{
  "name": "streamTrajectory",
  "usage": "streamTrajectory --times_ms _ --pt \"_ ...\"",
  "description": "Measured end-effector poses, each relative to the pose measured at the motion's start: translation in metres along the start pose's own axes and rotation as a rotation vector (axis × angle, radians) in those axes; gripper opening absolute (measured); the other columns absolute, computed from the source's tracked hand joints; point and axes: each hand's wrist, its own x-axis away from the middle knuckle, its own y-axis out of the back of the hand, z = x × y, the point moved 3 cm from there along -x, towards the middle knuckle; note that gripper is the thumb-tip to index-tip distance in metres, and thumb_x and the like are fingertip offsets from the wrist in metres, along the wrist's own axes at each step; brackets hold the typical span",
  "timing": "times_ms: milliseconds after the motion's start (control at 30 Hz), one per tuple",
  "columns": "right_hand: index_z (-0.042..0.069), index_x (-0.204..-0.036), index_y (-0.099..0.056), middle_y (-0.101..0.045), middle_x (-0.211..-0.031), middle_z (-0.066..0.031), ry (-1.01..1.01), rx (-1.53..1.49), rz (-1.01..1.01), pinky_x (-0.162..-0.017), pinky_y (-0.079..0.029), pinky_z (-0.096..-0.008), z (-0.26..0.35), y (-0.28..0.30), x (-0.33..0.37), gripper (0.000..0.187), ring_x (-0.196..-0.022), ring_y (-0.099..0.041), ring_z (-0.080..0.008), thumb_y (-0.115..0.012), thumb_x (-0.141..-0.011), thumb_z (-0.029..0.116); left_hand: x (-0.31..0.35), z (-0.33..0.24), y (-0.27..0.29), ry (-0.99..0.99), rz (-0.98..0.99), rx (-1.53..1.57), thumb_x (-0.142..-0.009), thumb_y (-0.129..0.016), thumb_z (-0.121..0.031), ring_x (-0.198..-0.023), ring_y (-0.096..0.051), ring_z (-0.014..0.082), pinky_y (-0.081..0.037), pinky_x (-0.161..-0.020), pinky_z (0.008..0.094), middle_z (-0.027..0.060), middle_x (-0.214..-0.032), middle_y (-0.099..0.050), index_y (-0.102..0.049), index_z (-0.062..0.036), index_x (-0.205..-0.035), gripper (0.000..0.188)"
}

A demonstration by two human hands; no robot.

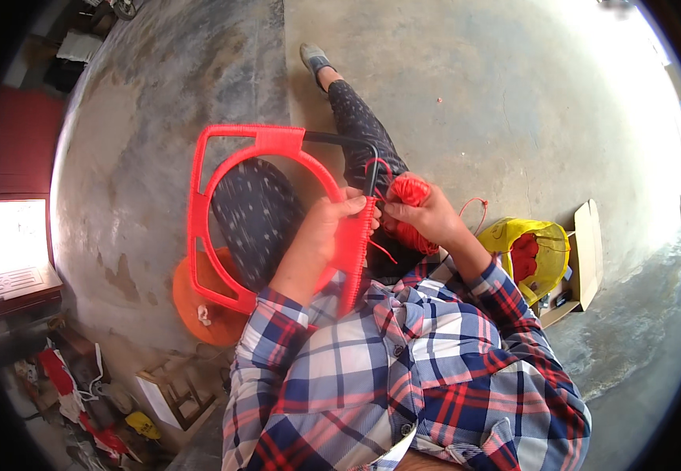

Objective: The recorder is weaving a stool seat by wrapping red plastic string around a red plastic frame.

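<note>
A squared metal frame with a round inner ring [199, 196] rests across my lap, most of it wrapped in bright red cord. Its far right corner [373, 149] is bare black. My left hand [326, 228] is closed around the wrapped right side bar, just below the bare part. To its right, my right hand [432, 217] grips a bundle of red cord [409, 190]. A strand loops near the bare bar beside the bundle. More red cord [415, 238] hangs below my right hand, and a loose end sticks out beside the wrapped bar.
At right stands an open cardboard box [588, 255] with a yellow bag [551, 263] holding red material. An orange round object [199, 310] lies partly under the frame. A wooden frame [182, 400] and assorted items sit lower left. Concrete floor [474, 118] stretches ahead, beyond my outstretched leg.
</note>
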Motion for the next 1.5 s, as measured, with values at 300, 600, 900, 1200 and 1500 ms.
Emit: streamTrajectory --times_ms 300,600,900,1200,1500 --pt "0.005 -0.086 -0.052 -0.053 -0.068 -0.0009 0.019 -0.166 -0.019 -0.053 -0.042 -0.0246 0.055 -0.005 0.066 0.018 -0.058 -0.052 -0.0097 -0.066 -0.080 -0.003 -0.007 0.003 0.010 -0.077 0.009 -0.052 -0.086 -0.064 -0.005 -0.075 -0.066 0.0235 -0.055 -0.063 0.0372 0.0151 -0.091 -0.065 -0.052 -0.0074 -0.109 0.026" --pt "0.003 -0.101 -0.057 -0.059 -0.081 -0.0059 0.188 -0.621 -0.603 -0.077 -0.054 -0.0335 0.051 0.138 0.055 0.022 -0.074 -0.059 -0.0176 -0.060 -0.079 0.004 -0.007 0.000 0.012 -0.084 -0.038 0.049 -0.094 -0.055 -0.022 -0.079 -0.066 0.0248 -0.055 -0.069 0.0376 0.0152 -0.090 -0.066 -0.055 -0.0042 -0.111 0.024" --pt "-0.001 -0.120 -0.059 -0.066 -0.102 -0.0072 -0.119 0.796 0.298 -0.084 -0.049 -0.0327 0.011 0.005 0.016 0.050 -0.093 -0.063 -0.0210 -0.070 -0.072 0.006 -0.001 -0.004 0.006 -0.266 -0.113 0.001 -0.094 -0.055 -0.029 -0.103 -0.056 0.0202 -0.049 -0.088 0.0370 0.0091 -0.118 -0.058 -0.052 -0.0036 -0.125 0.040" --pt "0.006 -0.134 -0.048 -0.062 -0.109 -0.0098 0.108 -0.291 0.069 -0.089 -0.048 -0.0319 0.021 -0.021 -0.041 0.060 -0.104 -0.060 -0.0193 -0.068 -0.077 0.001 0.000 0.006 -0.013 -0.277 0.001 0.314 -0.095 -0.056 -0.027 -0.107 -0.056 0.0188 -0.044 -0.095 0.0365 0.0056 -0.119 -0.057 -0.051 -0.0113 -0.124 0.033" --pt "0.001 -0.096 -0.065 -0.062 -0.083 -0.0049 0.511 0.383 -0.392 -0.078 -0.050 -0.0329 0.052 0.011 -0.011 0.017 -0.083 -0.063 -0.0198 -0.067 -0.079 0.004 -0.014 0.016 0.022 -0.338 -0.129 0.121 -0.093 -0.055 -0.028 -0.093 -0.057 0.0154 -0.048 -0.085 0.0344 0.0048 -0.107 -0.061 -0.059 -0.0068 -0.114 0.029"
